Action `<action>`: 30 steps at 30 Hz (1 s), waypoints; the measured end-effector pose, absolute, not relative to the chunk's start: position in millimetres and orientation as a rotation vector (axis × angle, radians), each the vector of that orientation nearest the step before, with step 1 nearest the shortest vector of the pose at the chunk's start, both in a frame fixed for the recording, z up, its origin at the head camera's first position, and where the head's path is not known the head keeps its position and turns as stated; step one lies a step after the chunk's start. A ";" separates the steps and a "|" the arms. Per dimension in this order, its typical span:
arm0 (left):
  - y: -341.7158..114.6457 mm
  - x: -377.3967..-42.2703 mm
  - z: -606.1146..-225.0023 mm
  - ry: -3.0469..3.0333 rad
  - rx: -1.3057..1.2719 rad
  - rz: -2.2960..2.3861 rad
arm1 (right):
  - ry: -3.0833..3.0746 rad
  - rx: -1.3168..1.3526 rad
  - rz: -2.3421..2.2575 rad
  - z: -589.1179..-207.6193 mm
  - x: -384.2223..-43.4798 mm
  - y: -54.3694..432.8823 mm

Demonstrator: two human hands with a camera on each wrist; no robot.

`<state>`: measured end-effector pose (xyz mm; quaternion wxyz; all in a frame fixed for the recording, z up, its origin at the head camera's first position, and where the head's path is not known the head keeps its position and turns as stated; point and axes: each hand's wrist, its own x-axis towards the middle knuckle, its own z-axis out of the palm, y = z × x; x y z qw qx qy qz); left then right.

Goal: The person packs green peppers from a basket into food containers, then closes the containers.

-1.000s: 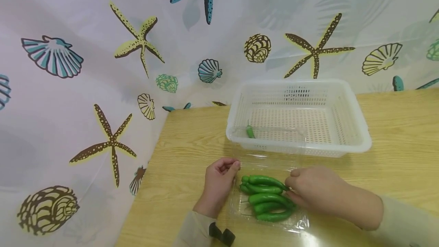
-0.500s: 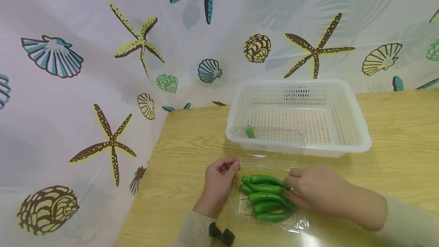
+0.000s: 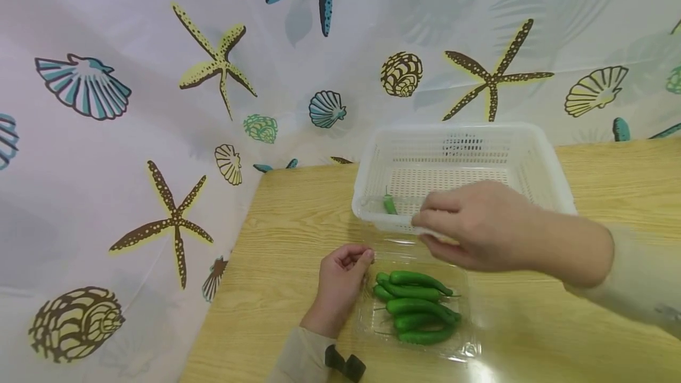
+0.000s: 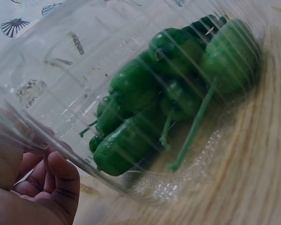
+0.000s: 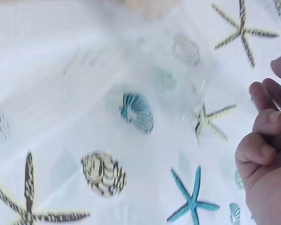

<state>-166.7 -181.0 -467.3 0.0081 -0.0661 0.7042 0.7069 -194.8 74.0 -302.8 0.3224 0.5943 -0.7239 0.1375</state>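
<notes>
Several long green peppers (image 3: pixel 420 307) lie side by side in a clear plastic clamshell container (image 3: pixel 420 352), its lid folded back toward the basket. My left hand (image 3: pixel 340 285) pinches the container's left rim near the hinge; in the left wrist view the thumb and fingers (image 4: pixel 63 173) meet at that edge. Above the lid and the basket's front rim is my right hand (image 3: pixel 486 229), its fingers loosely bent. Nothing shows between those fingers (image 5: pixel 257 152) in the right wrist view. One more green pepper (image 3: pixel 390 204) rests in the basket's front left corner, partly behind the lid.
A white perforated plastic basket (image 3: pixel 550 173) stands at the back of the wood-grain table (image 3: pixel 282 241), just behind the container. Behind it hangs a white cloth (image 3: pixel 367 64) printed with shells and starfish.
My right hand has left the peppers' right ends and moved up and away, over the lid and basket front. The uppermost pepper shifted slightly. My left hand has stayed on the rim.
</notes>
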 end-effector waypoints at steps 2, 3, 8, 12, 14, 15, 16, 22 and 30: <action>-182.3 -167.1 -467.8 2.207 -0.201 2.204 | -1.912 1.554 0.363 -287.2 -217.1 72.9; -182.9 -167.2 -468.0 2.210 -0.201 2.202 | -1.941 1.543 0.359 -281.6 -228.9 72.5; -184.4 -166.7 -467.0 2.200 -0.204 2.206 | -2.291 1.432 0.330 -278.8 -283.4 71.0; -183.8 -165.7 -465.6 2.187 -0.191 2.215 | -2.638 1.333 0.325 -297.4 -312.6 69.2; -183.3 -165.3 -465.0 2.185 -0.186 2.219 | -2.775 1.309 0.331 -308.8 -322.4 68.0; -183.2 -165.2 -465.0 2.187 -0.186 2.221 | -2.835 1.304 0.331 -314.4 -326.2 67.1; -183.0 -165.2 -464.9 2.187 -0.187 2.224 | -2.891 1.301 0.326 -319.9 -329.4 66.4; -182.0 -166.0 -464.5 2.174 -0.176 2.244 | -3.081 1.375 0.328 -342.6 -338.4 63.2; -182.2 -167.5 -467.0 2.171 -0.187 2.237 | -3.179 1.456 0.339 -363.0 -342.6 60.9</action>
